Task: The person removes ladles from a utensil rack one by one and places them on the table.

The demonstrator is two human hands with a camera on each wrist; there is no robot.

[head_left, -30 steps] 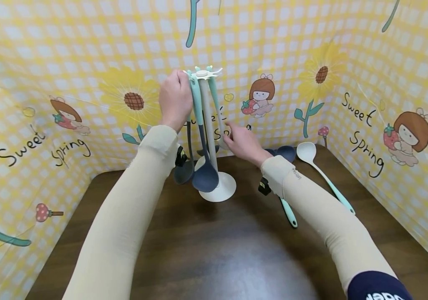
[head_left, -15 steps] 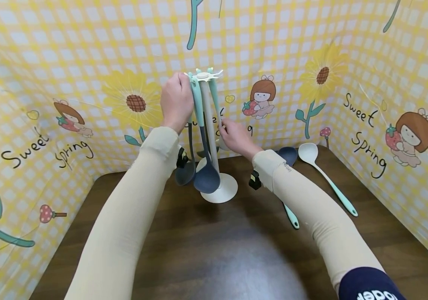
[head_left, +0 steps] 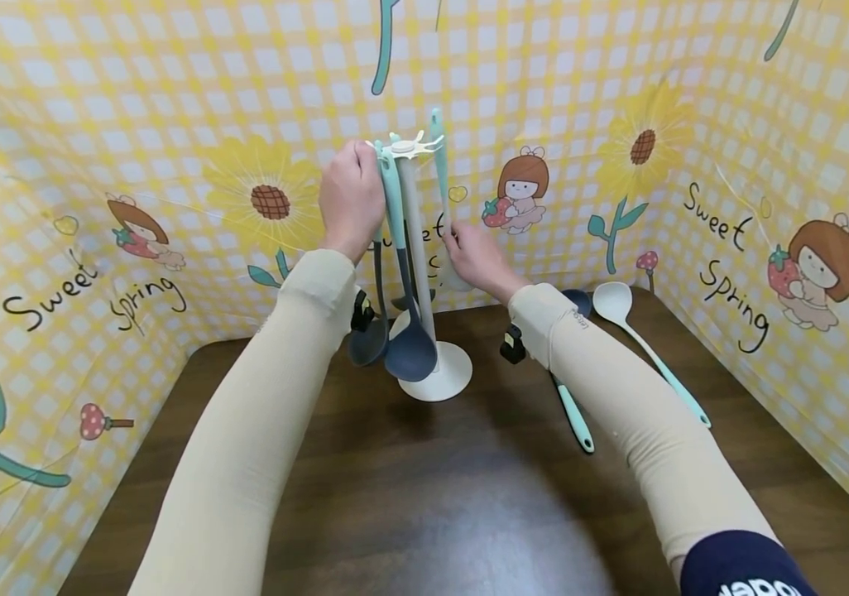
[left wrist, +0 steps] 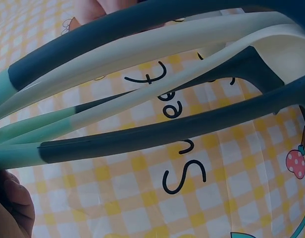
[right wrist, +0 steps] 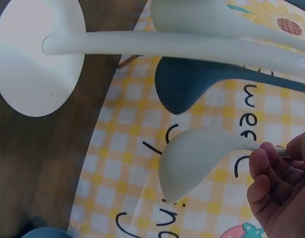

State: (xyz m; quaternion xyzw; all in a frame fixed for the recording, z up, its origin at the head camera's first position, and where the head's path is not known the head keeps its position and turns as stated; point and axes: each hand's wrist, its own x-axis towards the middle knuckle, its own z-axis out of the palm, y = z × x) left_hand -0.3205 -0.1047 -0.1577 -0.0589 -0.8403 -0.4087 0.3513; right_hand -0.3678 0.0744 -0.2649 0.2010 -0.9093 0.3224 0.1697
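1. As the rack's post (head_left: pixel 421 277) marks the dial's centre in the head view, a white ladle (head_left: pixel 442 170) stands nearly upright at 1 o'clock, beside the rack (head_left: pixel 404 148); hook contact is unclear.
2. Right hand (head_left: pixel 480 257), 3 o'clock: fingertips pinch the shaft near the bowl.
3. Left hand (head_left: pixel 352 199), 10 o'clock: curled on the rack's top, exact hold hidden.
4. Ladle: judged light, stiff, smooth; its mint handle should grip best.
5. Dark wooden table (head_left: pixel 387 497); another ladle (head_left: pixel 613 303) lies at 4 o'clock; checked cloth (head_left: pixel 454 58) behind.
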